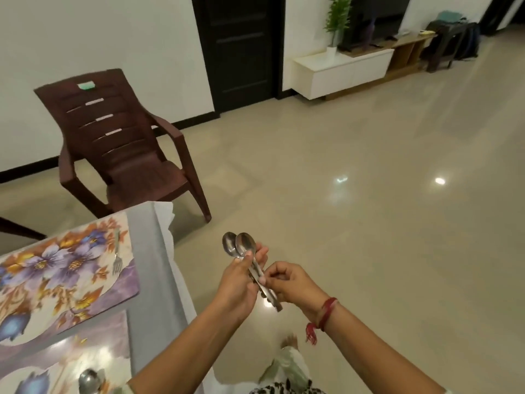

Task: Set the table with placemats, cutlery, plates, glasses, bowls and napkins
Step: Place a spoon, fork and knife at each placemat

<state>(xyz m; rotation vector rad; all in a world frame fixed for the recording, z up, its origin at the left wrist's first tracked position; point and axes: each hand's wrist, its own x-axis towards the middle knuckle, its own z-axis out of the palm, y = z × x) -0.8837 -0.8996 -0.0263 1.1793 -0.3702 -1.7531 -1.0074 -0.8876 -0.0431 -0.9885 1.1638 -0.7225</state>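
My left hand [238,282] grips a bunch of steel spoons [241,245], bowls pointing up and away, held over the floor to the right of the table. My right hand [287,282] pinches the handles near their lower end. On the table [150,268] at the left lies a floral placemat [65,274] with a fork [116,257] along its right side. A second floral placemat [65,359] lies nearer me, with a spoon [89,381] on it at the bottom edge.
A brown plastic armchair [125,149] stands beyond the table's far corner. A dark door, a low white cabinet with a plant and a TV are at the back. Glossy tiled floor spreads to the right. My foot [289,341] shows below my hands.
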